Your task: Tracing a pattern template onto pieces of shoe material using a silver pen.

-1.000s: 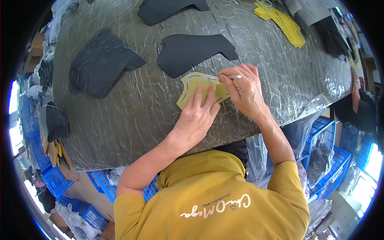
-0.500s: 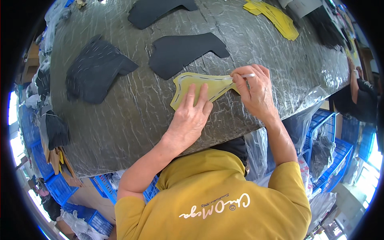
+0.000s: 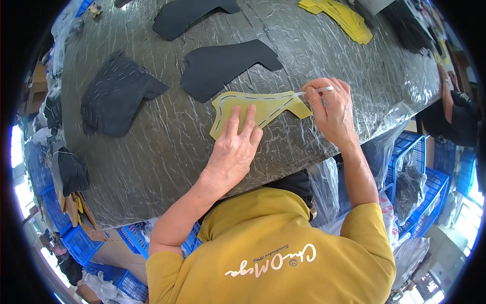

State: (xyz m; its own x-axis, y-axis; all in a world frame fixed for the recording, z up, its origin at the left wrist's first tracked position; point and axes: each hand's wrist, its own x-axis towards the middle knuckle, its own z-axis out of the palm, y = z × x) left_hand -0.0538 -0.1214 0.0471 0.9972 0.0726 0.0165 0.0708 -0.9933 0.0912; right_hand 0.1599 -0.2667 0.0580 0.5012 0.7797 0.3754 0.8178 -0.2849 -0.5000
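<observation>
A yellow template (image 3: 286, 105) with narrow slots along its edges lies flat on the table near the front. My left hand (image 3: 234, 147) rests on its wide left part, index and middle fingers stretched out and pressing down. At the narrow right end, my right hand (image 3: 331, 109) pinches a slim white pen (image 3: 324, 89), its tip pointing left at the template's upper right corner. Whatever lies beneath the template is hidden. Just beyond it is a dark cut piece (image 3: 228, 66) of similar outline.
Dark plastic film covers the table (image 3: 167, 177). A stack of dark pieces with pale dashes (image 3: 119, 96) lies left, another dark piece (image 3: 192, 17) farther back. Yellow templates (image 3: 344, 23) sit far right. Blue crates (image 3: 430, 197) stand below the edge; another person's arm (image 3: 447, 99) shows right.
My right hand has shifted slightly right with the pen, baring the template's right-hand tail. My left hand stays on the template. The tabletop items appear shifted a little left in view.
</observation>
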